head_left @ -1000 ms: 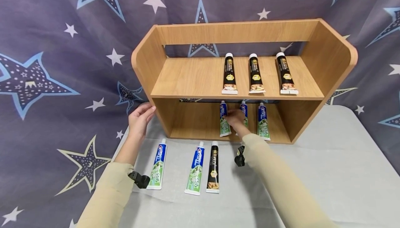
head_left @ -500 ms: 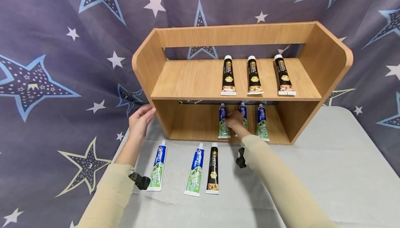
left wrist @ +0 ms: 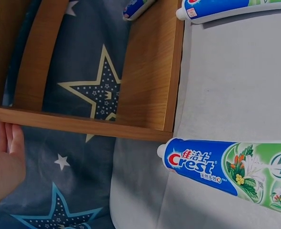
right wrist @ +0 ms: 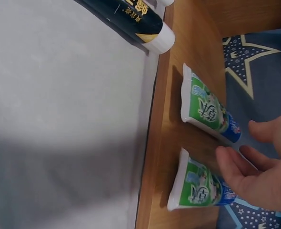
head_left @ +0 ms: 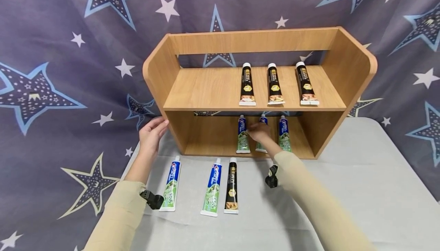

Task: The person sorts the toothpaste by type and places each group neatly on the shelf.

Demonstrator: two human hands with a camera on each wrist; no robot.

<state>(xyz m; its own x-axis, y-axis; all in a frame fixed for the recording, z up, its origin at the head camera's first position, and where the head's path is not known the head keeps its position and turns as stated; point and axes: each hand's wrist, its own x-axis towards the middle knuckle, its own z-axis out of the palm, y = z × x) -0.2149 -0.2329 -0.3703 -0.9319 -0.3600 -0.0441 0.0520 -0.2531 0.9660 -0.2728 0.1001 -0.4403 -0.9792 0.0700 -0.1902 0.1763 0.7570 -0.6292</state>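
In the head view my right hand (head_left: 259,131) is inside the lower shelf, over the middle Crest toothpaste tube (head_left: 262,146). Left of it lies another Crest toothpaste tube (head_left: 242,134); the right wrist view shows a small gap between that tube (right wrist: 208,109) and my loosely bent fingers (right wrist: 240,171), which hold nothing. A third blue-and-green tube (head_left: 284,134) lies to the right. My left hand (head_left: 151,134) touches the left side panel of the wooden shelf (head_left: 254,109), its fingers (left wrist: 9,136) fairly straight against the panel's outer side in the left wrist view.
Three black toothpaste tubes, including one at the left (head_left: 247,85), lie on the upper shelf. On the grey tabletop (head_left: 357,190) in front are two Crest tubes, one far left (head_left: 170,186) and one nearer the middle (head_left: 212,190), beside a black tube (head_left: 232,188). A star-patterned curtain (head_left: 103,52) hangs behind.
My right hand has let go of the left Crest tube on the lower shelf and moved slightly right of it. That tube now lies straighter. The left hand stays at the panel.
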